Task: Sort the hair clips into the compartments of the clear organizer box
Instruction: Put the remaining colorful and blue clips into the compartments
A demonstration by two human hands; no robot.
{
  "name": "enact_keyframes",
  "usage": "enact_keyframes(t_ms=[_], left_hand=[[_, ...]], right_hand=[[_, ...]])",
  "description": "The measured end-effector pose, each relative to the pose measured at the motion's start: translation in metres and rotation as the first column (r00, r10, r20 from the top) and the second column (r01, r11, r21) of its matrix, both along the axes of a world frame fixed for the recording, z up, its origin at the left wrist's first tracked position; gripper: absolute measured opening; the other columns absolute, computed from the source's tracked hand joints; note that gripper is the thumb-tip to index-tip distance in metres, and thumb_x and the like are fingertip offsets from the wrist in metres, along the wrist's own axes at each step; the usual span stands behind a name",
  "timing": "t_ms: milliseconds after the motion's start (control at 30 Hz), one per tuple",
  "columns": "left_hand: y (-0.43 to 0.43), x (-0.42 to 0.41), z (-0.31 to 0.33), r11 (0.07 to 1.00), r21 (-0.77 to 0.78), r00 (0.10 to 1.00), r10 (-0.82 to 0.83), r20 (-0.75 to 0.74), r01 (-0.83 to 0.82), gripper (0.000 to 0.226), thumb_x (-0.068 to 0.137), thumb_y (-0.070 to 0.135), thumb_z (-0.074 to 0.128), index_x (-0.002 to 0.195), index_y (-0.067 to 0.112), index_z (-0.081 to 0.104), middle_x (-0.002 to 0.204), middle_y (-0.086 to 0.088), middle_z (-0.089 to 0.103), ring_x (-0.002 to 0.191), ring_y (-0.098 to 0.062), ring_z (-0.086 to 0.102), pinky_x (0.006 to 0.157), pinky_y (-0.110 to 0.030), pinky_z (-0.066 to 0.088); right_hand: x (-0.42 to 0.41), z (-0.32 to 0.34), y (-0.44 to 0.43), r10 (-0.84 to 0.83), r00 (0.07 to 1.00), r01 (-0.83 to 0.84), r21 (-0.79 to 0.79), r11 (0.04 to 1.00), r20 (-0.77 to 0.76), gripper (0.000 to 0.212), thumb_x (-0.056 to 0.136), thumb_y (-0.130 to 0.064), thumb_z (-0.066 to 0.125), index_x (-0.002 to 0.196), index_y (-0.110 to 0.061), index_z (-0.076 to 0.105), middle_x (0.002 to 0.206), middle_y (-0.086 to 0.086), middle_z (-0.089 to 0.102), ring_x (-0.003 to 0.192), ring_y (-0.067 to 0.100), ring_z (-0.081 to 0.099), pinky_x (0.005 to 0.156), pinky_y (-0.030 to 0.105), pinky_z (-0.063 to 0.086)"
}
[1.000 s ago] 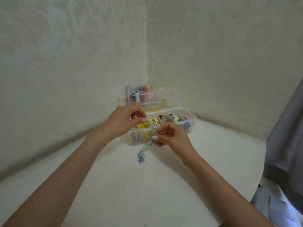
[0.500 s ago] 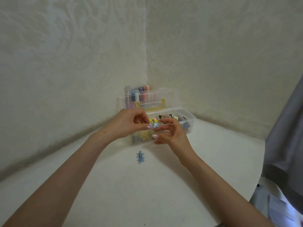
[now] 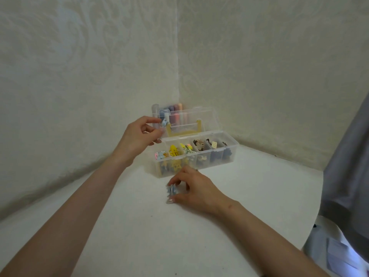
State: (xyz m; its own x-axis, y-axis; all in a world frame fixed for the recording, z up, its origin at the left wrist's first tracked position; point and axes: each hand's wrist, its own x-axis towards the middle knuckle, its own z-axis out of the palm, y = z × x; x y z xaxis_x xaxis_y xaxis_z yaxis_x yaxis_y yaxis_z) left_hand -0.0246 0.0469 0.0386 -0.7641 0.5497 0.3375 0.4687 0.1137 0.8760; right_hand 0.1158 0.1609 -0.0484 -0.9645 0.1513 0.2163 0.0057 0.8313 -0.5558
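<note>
Left hand (image 3: pixel 139 136): raised at the far left of the box, thumb and fingertips pinching a small pale-blue hair clip (image 3: pixel 164 123) above the box's left end.
Right hand (image 3: pixel 197 188): low on the bench, just near of the box, fingers curled and pinching a blue plastic hair clip (image 3: pixel 171 189) that touches the surface.
Clear plastic organizer box (image 3: pixel 236 145): far centre, near the wall corner; hinged clear lid (image 3: pixel 199 116) stands open, with a yellow handle (image 3: pixel 183 130).
Compartments, left to right: pink and blue clips, yellow clips (image 3: pixel 173 152), green-yellow clips, brown clips, dark clips.
Writing: pale tag (image 3: pixel 214 144) in a right compartment carries marks too small to read.
Coloured tubes (image 3: pixel 175 112): upright behind the lid, against the wall.
Edges: the bench's right edge curves away, well apart from the right hand.
Surface: white matte bench (image 3: pixel 139 226).
Room: cream patterned wallpaper (image 3: pixel 79 76) on two walls that meet behind the box; grey cloth (image 3: pixel 349 176) at right.
</note>
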Motion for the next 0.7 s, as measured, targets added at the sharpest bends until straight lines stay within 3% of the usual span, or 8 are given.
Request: enact_keyframes(t_ms=[67,233,333,400,500,700], left_hand=[[0.0,0.0,-0.001,1.0,-0.023,1.0,0.002,-0.011,-0.003,0.028,0.085,0.016,0.063,0.112,0.02,0.058,0.076,-0.001,0.062,0.06,-0.005,0.064,0.06,-0.017,0.047],[0.002,-0.001,-0.008,0.985,-0.159,0.988,0.037,-0.151,-0.062,0.03,0.084,0.017,0.06,0.112,0.026,0.058,0.082,-0.009,0.064,0.067,-0.013,0.065,0.065,-0.024,0.047],[0.003,-0.003,-0.013,0.955,-0.248,0.955,0.09,-0.281,-0.162,0.017,0.082,0.025,0.063,0.096,0.031,0.055,0.081,-0.005,0.065,0.073,-0.018,0.065,0.072,-0.032,0.047],[0.004,-0.001,-0.016,0.921,-0.307,0.923,0.119,-0.367,-0.241,0.017,0.08,0.027,0.064,0.091,0.034,0.052,0.078,0.002,0.062,0.076,-0.02,0.061,0.067,-0.03,0.043],[0.006,0.003,-0.02,0.858,-0.358,0.852,0.16,-0.498,-0.37,0.019,0.079,0.031,0.061,0.096,0.029,0.055,0.08,0.007,0.061,0.079,-0.018,0.056,0.065,-0.028,0.034],[0.009,-0.004,-0.035,0.795,-0.389,0.754,0.126,-0.644,-0.465,0.025,0.079,0.033,0.061,0.099,0.018,0.06,0.094,-0.004,0.062,0.094,-0.026,0.053,0.073,-0.034,0.039]], right_hand=[[0.001,0.002,-0.001,0.004,1.0,-0.004,-0.084,0.996,-0.008,0.033,0.072,-0.032,0.077,0.1,-0.027,0.06,0.095,-0.014,0.052,0.07,-0.005,0.043,0.067,0.016,0.035],[0.001,0.006,-0.003,-0.031,0.997,0.01,-0.295,0.955,-0.064,0.022,0.074,-0.007,0.07,0.084,-0.023,0.058,0.08,-0.009,0.056,0.067,0.01,0.047,0.064,0.024,0.042],[0.001,0.006,-0.001,-0.067,0.992,0.032,-0.312,0.949,-0.104,0.025,0.074,-0.003,0.066,0.077,-0.026,0.056,0.075,-0.011,0.055,0.066,0.011,0.048,0.062,0.02,0.041],[0.0,0.006,0.0,-0.075,0.991,0.034,-0.325,0.945,-0.113,0.026,0.074,0.0,0.065,0.076,-0.025,0.056,0.075,-0.011,0.056,0.065,0.01,0.049,0.061,0.016,0.041],[0.0,0.006,-0.001,-0.067,0.989,0.017,-0.35,0.937,-0.13,0.023,0.075,0.003,0.064,0.077,-0.02,0.058,0.075,-0.009,0.057,0.064,0.005,0.05,0.06,0.011,0.041],[-0.001,0.007,0.001,-0.058,0.989,0.004,-0.362,0.932,-0.139,0.024,0.076,0.003,0.065,0.077,-0.02,0.058,0.077,-0.005,0.059,0.064,0.003,0.05,0.062,0.01,0.04]])
